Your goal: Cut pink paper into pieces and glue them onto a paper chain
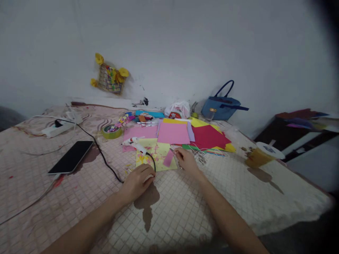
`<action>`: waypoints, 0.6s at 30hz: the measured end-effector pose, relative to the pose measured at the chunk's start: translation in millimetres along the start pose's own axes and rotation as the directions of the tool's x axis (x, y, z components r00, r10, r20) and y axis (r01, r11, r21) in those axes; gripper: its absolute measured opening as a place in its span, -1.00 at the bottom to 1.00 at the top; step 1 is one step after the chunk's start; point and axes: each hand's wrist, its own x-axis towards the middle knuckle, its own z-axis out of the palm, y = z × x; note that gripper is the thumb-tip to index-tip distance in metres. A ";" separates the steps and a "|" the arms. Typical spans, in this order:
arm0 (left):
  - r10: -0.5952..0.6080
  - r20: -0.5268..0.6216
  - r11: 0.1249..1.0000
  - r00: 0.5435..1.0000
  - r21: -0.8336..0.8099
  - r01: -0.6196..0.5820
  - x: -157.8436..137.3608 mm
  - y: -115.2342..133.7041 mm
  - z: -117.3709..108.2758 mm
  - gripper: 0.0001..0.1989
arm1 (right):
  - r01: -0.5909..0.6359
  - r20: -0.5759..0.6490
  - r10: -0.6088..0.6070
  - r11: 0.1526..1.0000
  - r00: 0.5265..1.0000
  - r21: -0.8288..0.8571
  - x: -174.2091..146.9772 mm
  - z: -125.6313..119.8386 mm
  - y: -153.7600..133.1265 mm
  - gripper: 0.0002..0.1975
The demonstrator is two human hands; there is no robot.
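Observation:
My left hand (139,179) rests low over the table with its fingers curled together. The black cord of a white glue gun (135,144) runs down to its fingertips; what lies inside the fingers is hidden. My right hand (186,160) is closed around a thin metal tool (172,150), possibly scissors, whose tip points left. Beside that tip is a small pink paper strip (168,158). The strip lies on a pale yellow sheet (159,144) scattered with pink and yellow bits, and the glue gun rests across the sheet's left side.
Coloured paper sheets (173,133) are stacked behind my hands, with white string (202,158) at their right. Tape roll (111,132), phone (72,157) and power strip (59,128) lie left. A drink cup (261,156) stands right; a blue bag (221,106) is by the wall.

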 end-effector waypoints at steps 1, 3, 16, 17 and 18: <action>0.000 0.000 1.000 1.000 -0.008 0.000 -0.2 1.0 0.6 -0.88 | -0.020 -0.033 0.020 1.000 0.999 -0.020 1.6 -2.9 8.1 -0.82; 0.001 -0.009 1.000 1.000 -0.026 -0.001 -0.7 3.7 1.2 -0.86 | -0.074 -0.107 0.068 0.995 0.992 -0.060 6.6 -9.9 27.9 -0.79; -0.003 0.001 0.998 1.000 -0.057 0.003 -2.9 6.5 2.6 -0.85 | -0.171 -0.155 0.143 0.968 0.978 -0.183 93.5 -22.6 94.5 -0.72; -0.002 -0.002 0.999 1.000 -0.054 0.002 -2.9 6.2 2.6 -0.84 | -0.192 -0.185 0.158 0.963 0.970 -0.187 101.6 -27.3 95.7 -0.69; -0.001 -0.004 0.999 1.000 -0.049 0.000 -2.8 6.3 2.4 -0.84 | -0.206 -0.211 0.165 0.960 0.963 -0.190 108.9 -32.0 96.7 -0.66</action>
